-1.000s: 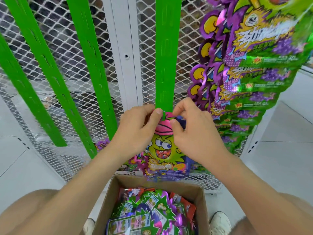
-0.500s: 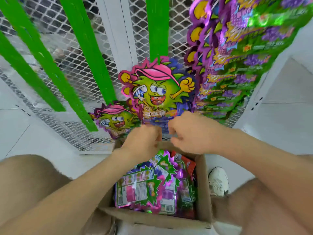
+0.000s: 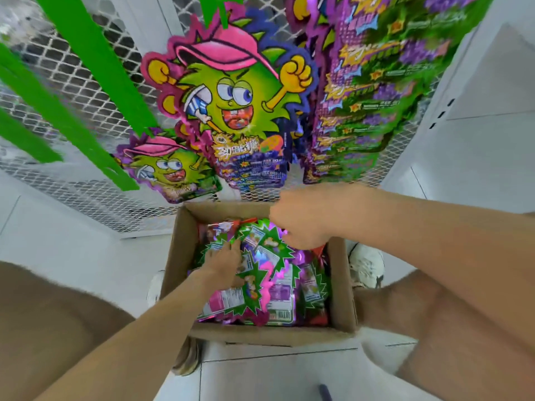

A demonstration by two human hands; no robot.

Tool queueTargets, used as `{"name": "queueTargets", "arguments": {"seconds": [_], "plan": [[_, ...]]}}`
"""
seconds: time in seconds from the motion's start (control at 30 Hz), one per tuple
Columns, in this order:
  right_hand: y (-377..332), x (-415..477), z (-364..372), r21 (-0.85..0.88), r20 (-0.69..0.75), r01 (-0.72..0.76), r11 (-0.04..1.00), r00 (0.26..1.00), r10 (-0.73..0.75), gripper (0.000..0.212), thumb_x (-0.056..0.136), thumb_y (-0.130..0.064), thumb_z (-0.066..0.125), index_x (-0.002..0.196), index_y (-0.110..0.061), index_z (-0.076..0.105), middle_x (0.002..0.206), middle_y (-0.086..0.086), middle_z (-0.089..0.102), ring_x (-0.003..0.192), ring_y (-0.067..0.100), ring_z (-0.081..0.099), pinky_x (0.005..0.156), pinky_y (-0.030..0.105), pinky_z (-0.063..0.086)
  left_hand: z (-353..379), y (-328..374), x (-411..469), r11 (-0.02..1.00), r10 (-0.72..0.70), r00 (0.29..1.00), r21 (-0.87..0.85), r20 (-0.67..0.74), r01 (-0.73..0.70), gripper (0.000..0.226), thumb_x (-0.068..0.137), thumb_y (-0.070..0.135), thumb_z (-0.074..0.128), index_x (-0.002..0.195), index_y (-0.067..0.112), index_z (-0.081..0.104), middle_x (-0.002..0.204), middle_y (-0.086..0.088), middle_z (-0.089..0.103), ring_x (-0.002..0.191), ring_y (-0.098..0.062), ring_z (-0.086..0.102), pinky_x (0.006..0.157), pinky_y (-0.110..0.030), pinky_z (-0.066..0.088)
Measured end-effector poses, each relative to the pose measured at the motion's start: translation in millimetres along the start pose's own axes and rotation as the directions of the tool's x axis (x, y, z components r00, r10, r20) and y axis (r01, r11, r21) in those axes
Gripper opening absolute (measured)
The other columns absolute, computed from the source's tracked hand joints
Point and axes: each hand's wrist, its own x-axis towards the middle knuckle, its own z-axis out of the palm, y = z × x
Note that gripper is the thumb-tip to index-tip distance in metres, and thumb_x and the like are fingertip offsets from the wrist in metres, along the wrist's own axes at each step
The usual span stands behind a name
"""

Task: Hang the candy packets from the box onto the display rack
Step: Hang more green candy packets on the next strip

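Note:
An open cardboard box stands on the floor between my knees, filled with several green and purple candy packets. My left hand reaches into the box, and its fingers lie flat on the top packets. Over the box's far right corner hovers my right hand, fingers loosely curled and holding nothing. A packet with a green cartoon face and pink cap hangs from the centre green strip. A second such packet hangs lower left.
A thick row of purple-green packets hangs at the right. Bare green strips run down the white wire mesh at the left. White panels flank the rack. My shoe sits beside the box.
Both hands let go of the packet now hanging on the centre strip and dropped down; the left hand went into the box. The view tilted downward.

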Motion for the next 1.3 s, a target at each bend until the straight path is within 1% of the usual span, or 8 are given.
{"name": "queueTargets", "arguments": {"seconds": [0.3,0.47,0.6,0.73,0.87,1.0,1.1,1.3], "plan": [[-10,3,4,0.107,0.069,-0.091,0.99,0.994,0.084,0.025,0.104,-0.02,0.052,0.08,-0.014,0.049,0.079,0.004,0.05,0.059,0.019,0.049,0.047,0.03,0.036,-46,1,-19,0.974,0.188,0.974,-0.099,-0.128,-0.202,0.062,0.072,0.05,0.095,0.118,0.017,0.07,0.111,0.0,0.07,0.105,-0.023,0.066,0.086,-0.039,0.054],[-12,-13,-13,0.414,0.089,-0.229,0.881,0.973,0.212,0.04,0.114,-0.025,0.027,0.081,-0.017,0.047,0.071,0.009,0.047,0.059,0.023,0.051,0.054,0.032,0.042,-94,24,-65,0.942,0.149,0.895,-0.216,-0.419,-0.258,0.036,0.075,0.05,0.078,0.099,0.024,0.073,0.087,0.004,0.071,0.08,-0.02,0.067,0.07,-0.04,0.059],[-5,-16,-16,0.919,-0.011,-0.208,0.336,0.836,0.549,0.051,0.106,-0.053,0.048,0.088,-0.007,0.059,0.101,0.037,0.068,0.08,0.047,0.075,0.078,0.055,0.063,-122,48,-116,0.926,0.145,0.733,-0.171,-0.665,-0.338,0.017,0.087,0.041,0.068,0.097,0.028,0.071,0.076,0.007,0.068,0.071,-0.021,0.066,0.061,-0.041,0.057],[-1,-17,-14,0.99,0.141,-0.114,-0.084,0.855,0.5,0.03,0.091,-0.003,0.067,0.116,0.009,0.057,0.092,0.028,0.07,0.063,0.037,0.076,0.068,0.057,0.065,-141,65,-161,0.933,0.231,0.639,-0.018,-0.734,-0.358,0.029,0.093,0.057,0.064,0.09,0.029,0.061,0.08,0.008,0.061,0.077,-0.02,0.061,0.062,-0.034,0.049],[9,-27,-17,0.91,-0.013,-0.203,0.36,0.856,0.516,0.015,0.079,0.001,0.06,0.068,-0.007,0.058,0.055,0.012,0.045,0.044,0.024,0.048,0.053,0.035,0.051,-162,68,-186,0.884,0.321,0.605,0.001,-0.729,-0.468,0.053,0.084,0.083,0.046,0.094,0.038,0.072,0.075,0.015,0.066,0.076,-0.004,0.065,0.067,-0.029,0.051],[14,-43,-36,0.642,-0.265,-0.134,0.755,0.885,0.383,0.037,0.089,-0.032,0.071,0.069,-0.004,0.061,0.061,0.013,0.051,0.059,0.025,0.044,0.055,0.035,0.037,-201,60,-190,0.766,0.188,0.415,-0.132,-0.89,-0.629,0.037,0.099,0.055,0.051,0.093,0.027,0.075,0.084,0.014,0.07,0.082,-0.005,0.067,0.074,-0.035,0.055],[20,-53,-52,0.538,-0.512,-0.043,0.842,0.777,0.367,0.033,0.09,-0.045,0.074,0.083,-0.013,0.072,0.077,0.01,0.065,0.08,0.03,0.06,0.068,0.037,0.048,-242,53,-185,0.773,0.036,0.236,-0.122,-0.971,-0.622,0.029,0.096,0.023,0.057,0.122,0.017,0.068,0.114,0.007,0.064,0.11,-0.014,0.061,0.098,-0.028,0.048],[25,-72,-93,0.447,-0.729,0.251,0.858,0.659,0.187,0.016,0.102,-0.017,0.066,0.113,-0.022,0.077,0.086,-0.023,0.063,0.075,-0.021,0.055,0.071,0.005,0.038,-302,52,-184,0.688,-0.109,0.298,-0.288,-0.948,-0.666,0.043,0.095,0.007,0.059,0.138,0.014,0.056,0.128,0.004,0.062,0.106,0.0,0.056,0.092,-0.002,0.038]]}}
